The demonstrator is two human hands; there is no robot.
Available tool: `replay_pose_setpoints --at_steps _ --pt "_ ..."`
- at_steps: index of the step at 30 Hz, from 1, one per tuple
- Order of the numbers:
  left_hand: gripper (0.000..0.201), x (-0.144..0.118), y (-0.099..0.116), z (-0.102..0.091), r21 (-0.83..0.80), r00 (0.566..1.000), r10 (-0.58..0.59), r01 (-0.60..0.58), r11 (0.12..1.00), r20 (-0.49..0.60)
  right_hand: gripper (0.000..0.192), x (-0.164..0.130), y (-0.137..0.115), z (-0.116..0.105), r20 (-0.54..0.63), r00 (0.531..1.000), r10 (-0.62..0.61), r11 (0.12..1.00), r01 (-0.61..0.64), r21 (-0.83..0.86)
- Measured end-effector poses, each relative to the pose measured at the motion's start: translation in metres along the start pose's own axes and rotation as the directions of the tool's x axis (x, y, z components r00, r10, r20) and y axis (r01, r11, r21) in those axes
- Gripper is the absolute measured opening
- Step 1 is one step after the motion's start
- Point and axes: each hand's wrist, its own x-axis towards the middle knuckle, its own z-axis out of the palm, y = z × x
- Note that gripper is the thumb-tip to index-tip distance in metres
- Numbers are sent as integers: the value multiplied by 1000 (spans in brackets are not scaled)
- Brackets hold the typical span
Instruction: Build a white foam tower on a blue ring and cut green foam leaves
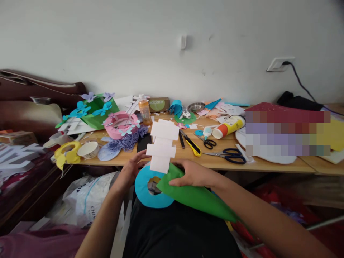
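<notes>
Over my lap lies a flat blue ring (142,188) with a wavy-edged hole. A white paper piece shaped like a small fence (161,157) stands up from its top edge. My left hand (128,173) is at the left of both, its fingers curled behind the ring's upper edge and partly hidden. A green sheet, felt or paper (199,197), overlaps the ring's right side and stretches to the right under my forearm. My right hand (189,172) pinches that sheet, thumb on top and fingers behind, close to the fence's lower right.
On the wooden table (223,165) lie a yellow utility knife (194,144), large scissors (228,156), small scissors (209,143), a glue bottle (207,132) and a yellow-red tube (228,127). Further left are purple yarn (126,141), a pink ring (115,132) and a paper bowl (88,149).
</notes>
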Motion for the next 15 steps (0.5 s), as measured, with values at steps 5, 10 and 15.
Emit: replay_pose_setpoints --at_steps 5,10,15 --pt "54 4 -32 3 -100 972 -49 27 995 -230 60 0 -21 -14 -122 993 -2 934 45 353" --pt "55 -4 -50 33 -40 994 -2 -3 999 -111 47 14 -47 -24 -404 910 -96 813 306 495" --pt "50 -2 -52 65 -135 988 -150 144 980 -36 52 30 -63 -27 -545 827 -137 637 495 591"
